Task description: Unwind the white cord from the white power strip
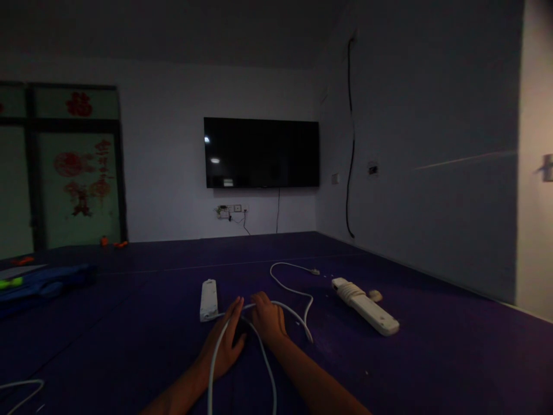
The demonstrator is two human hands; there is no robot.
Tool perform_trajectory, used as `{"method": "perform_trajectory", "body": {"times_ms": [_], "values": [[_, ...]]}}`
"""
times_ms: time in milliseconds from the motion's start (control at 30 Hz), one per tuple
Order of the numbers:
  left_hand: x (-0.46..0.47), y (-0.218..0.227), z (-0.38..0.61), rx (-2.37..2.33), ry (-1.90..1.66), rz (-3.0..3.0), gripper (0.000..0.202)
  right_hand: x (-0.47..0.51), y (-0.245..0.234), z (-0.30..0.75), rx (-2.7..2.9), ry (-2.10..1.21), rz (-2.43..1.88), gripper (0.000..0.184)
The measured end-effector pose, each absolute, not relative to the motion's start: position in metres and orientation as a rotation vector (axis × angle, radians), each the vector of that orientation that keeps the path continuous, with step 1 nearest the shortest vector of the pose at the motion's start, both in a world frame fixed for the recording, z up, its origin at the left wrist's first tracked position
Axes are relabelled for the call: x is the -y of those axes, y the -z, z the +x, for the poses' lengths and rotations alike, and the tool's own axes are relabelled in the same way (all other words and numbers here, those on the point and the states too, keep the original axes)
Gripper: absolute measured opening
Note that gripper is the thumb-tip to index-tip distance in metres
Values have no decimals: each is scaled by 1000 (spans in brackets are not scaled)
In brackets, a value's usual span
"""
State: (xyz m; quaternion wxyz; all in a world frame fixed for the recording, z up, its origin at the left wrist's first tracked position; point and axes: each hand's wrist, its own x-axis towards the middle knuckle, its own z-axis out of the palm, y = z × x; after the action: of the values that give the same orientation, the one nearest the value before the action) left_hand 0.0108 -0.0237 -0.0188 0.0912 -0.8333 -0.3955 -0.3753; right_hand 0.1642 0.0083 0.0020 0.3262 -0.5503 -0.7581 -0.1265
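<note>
A white power strip (209,301) lies on the dark purple surface just beyond my left hand, its white cord (297,314) running toward both hands. My left hand (225,344) has its fingers stretched forward and its thumb apart, with the cord crossing over it. Beside it, my right hand (268,318) is closed with bent fingers around the cord. Loops of cord hang toward me between and over my forearms. Past my right hand the cord curves away to a plug (315,271). What lies under my palms is hidden.
Another white power strip (371,311) with its cord wound round one end lies to the right, its plug (375,295) beside it. Blue cloth (56,282) with yellow-green items lies at left. More white cord (21,383) is at lower left. A television (261,153) hangs on the far wall.
</note>
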Motion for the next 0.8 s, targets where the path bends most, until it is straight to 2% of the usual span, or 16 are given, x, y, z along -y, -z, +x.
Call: {"method": "perform_trajectory", "body": {"times_ms": [367,600,800], "values": [[23,19,11,1146,1101,-2444,67,-18,2,172,1628,222,-1628,35],[18,22,9,1187,1270,-2425,59,-18,2,172,1630,241,-1630,35],[18,22,7,1191,1255,-2464,59,-17,1,172,1794,238,-1549,32]]}}
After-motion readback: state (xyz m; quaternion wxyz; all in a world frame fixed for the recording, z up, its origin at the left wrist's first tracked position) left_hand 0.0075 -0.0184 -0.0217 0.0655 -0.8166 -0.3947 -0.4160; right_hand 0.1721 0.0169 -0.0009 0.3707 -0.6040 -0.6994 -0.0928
